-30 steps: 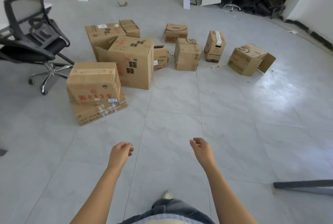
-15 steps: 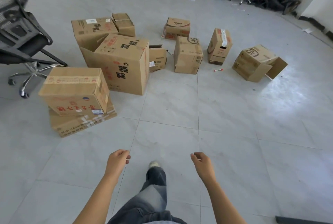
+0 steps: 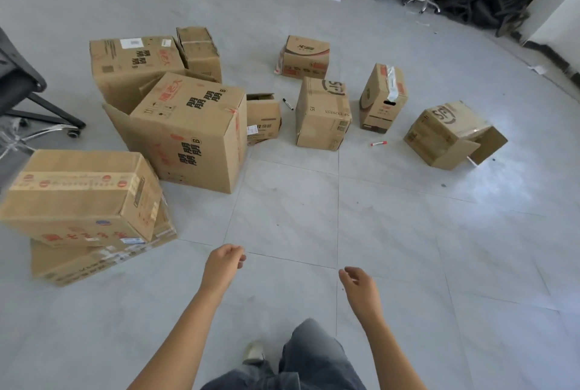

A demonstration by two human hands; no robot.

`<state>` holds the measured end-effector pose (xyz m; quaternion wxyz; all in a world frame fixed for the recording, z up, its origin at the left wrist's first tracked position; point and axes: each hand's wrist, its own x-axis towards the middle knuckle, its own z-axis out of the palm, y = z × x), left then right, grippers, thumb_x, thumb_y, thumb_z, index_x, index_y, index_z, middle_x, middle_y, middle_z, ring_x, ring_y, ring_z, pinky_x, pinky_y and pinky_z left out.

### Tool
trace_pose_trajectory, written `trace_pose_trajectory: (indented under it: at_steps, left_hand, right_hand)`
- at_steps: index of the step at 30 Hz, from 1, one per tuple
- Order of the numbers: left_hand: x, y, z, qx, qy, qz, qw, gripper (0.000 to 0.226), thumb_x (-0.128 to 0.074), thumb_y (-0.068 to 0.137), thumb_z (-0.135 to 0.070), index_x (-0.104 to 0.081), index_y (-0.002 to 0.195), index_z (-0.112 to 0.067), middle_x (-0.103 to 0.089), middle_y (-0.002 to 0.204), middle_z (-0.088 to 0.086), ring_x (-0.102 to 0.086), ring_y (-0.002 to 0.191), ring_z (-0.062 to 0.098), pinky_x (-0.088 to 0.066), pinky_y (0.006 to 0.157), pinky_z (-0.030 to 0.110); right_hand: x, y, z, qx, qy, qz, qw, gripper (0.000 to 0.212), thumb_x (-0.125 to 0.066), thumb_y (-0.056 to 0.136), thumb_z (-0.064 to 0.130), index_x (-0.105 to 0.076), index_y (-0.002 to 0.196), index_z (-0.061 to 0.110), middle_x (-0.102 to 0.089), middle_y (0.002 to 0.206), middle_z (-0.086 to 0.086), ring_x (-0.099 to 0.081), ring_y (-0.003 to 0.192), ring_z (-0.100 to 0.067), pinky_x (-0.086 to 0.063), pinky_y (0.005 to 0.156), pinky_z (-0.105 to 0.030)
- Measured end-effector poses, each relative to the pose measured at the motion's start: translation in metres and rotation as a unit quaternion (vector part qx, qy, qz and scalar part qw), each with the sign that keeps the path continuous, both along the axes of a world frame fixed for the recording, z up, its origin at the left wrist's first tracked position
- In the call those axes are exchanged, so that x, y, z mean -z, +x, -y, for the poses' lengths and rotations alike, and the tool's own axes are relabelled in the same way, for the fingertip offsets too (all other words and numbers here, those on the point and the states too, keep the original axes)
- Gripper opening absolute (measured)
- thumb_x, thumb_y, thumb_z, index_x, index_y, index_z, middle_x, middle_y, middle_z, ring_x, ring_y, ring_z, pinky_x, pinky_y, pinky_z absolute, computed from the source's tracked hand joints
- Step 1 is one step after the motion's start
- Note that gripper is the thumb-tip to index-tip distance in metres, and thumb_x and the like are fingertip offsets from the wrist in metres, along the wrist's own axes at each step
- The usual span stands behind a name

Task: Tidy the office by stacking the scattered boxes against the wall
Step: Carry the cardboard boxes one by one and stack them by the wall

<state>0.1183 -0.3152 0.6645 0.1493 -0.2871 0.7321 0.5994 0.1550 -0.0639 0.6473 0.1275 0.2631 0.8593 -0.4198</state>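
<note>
While the boxes (image 3: 323, 113) lie scattered over the tiled floor (image 3: 314, 217) ahead, well apart from the wall (image 3: 563, 3), the left hand (image 3: 224, 261) and right hand (image 3: 357, 287) hang loosely curled and empty, probably held forward ready to lift the nearest one

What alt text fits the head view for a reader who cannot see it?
A person's empty left hand and right hand hang loosely curled above a grey tiled floor, short of a scatter of cardboard boxes. At near left a taped box sits on a flatter box; a black office chair stands at the far left.
</note>
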Motion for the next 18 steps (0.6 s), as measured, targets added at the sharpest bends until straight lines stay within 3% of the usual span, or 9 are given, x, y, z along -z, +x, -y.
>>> trace_pose_trajectory:
  at_steps: [5,10,15,18]
  left_hand:
    - [0.024,-0.048,0.013,-0.051,-0.013,0.055,0.997,0.019,-0.051,0.093,-0.011,-0.058,0.076,-0.007,-0.062,0.078,0.010,-0.055,0.072,0.024,-0.035,0.058,0.023]
    - [0.023,-0.152,0.012,-0.090,-0.021,0.032,0.995,0.018,-0.050,0.094,-0.013,-0.059,0.080,-0.007,-0.062,0.084,0.010,-0.057,0.081,0.024,-0.037,0.060,0.024]
    - [-0.001,-0.246,0.005,-0.128,-0.037,-0.018,0.991,0.017,-0.050,0.094,-0.016,-0.060,0.082,-0.010,-0.062,0.081,0.003,-0.058,0.083,0.021,-0.039,0.068,0.028]
    - [-0.001,-0.266,0.015,-0.161,-0.037,0.009,0.986,0.022,-0.050,0.094,-0.013,-0.058,0.073,-0.015,-0.063,0.085,0.008,-0.058,0.088,0.026,-0.040,0.081,0.033]
  right_hand:
    - [0.019,-0.082,0.002,-0.044,-0.016,0.047,0.998,0.038,-0.050,0.095,0.026,-0.054,0.124,0.003,-0.058,0.125,-0.013,-0.054,0.114,-0.026,-0.042,0.090,-0.030]
    - [0.007,-0.225,-0.001,-0.067,-0.024,0.006,0.997,0.037,-0.050,0.095,0.028,-0.055,0.125,0.006,-0.058,0.126,-0.011,-0.053,0.116,-0.025,-0.041,0.093,-0.031]
    - [-0.014,-0.353,0.018,-0.141,-0.017,-0.022,0.990,0.036,-0.050,0.095,0.028,-0.056,0.124,0.007,-0.058,0.126,-0.009,-0.053,0.116,-0.023,-0.039,0.092,-0.029]
    - [-0.010,-0.400,0.042,-0.205,-0.009,0.002,0.979,0.037,-0.049,0.095,0.028,-0.055,0.125,0.007,-0.057,0.126,-0.009,-0.052,0.116,-0.022,-0.039,0.093,-0.028]
